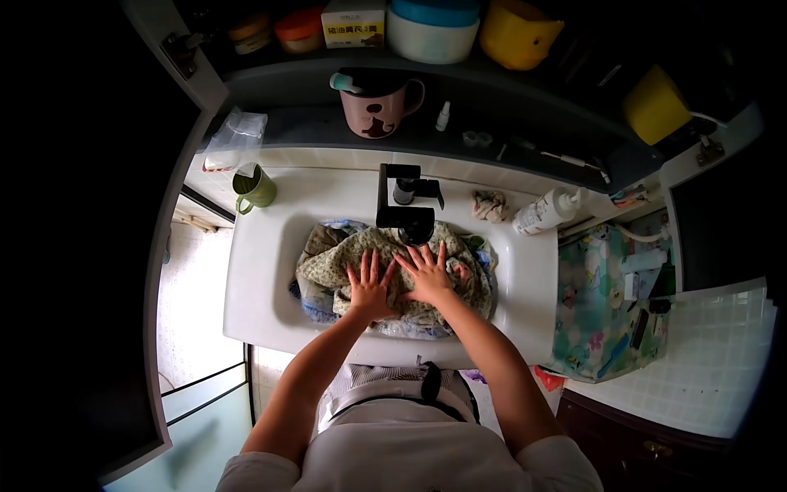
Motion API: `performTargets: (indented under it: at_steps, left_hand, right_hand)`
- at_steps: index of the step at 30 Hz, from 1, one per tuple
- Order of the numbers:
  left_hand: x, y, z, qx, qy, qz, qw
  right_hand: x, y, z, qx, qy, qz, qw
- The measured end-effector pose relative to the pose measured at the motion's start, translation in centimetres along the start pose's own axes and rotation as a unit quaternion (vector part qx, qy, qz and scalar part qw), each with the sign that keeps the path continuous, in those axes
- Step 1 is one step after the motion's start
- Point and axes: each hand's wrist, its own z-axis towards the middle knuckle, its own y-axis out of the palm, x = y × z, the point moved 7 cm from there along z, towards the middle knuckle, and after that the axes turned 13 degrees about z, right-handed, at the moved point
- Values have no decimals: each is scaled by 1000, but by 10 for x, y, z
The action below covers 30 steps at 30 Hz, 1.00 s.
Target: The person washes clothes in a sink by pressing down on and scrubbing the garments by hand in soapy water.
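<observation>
A bundle of patterned cloth (336,264), mostly olive-beige with small print, fills the basin of the white sink (261,283). My left hand (370,289) lies flat on the cloth with its fingers spread. Beside it, my right hand (425,277) rests on the same cloth, fingers also apart, its tips just below the black faucet (407,215). Bluish and darker fabric shows around the edges of the bundle. Neither hand grips anything. The underside of the cloth and the basin's bottom are hidden.
A green mug (257,189) stands on the sink's left corner. At the right back are a crumpled cloth (489,206) and a white pump bottle (543,211). Above, a dark shelf (303,123) holds a pink mug (373,113). A floral-covered counter (586,328) adjoins the right side.
</observation>
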Motion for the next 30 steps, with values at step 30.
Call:
performTargets:
  at_steps: [30]
  left_hand:
    - [5, 41, 9, -62, 50, -21, 997]
  right_hand:
    - [-11, 56, -18, -87, 21, -113, 990]
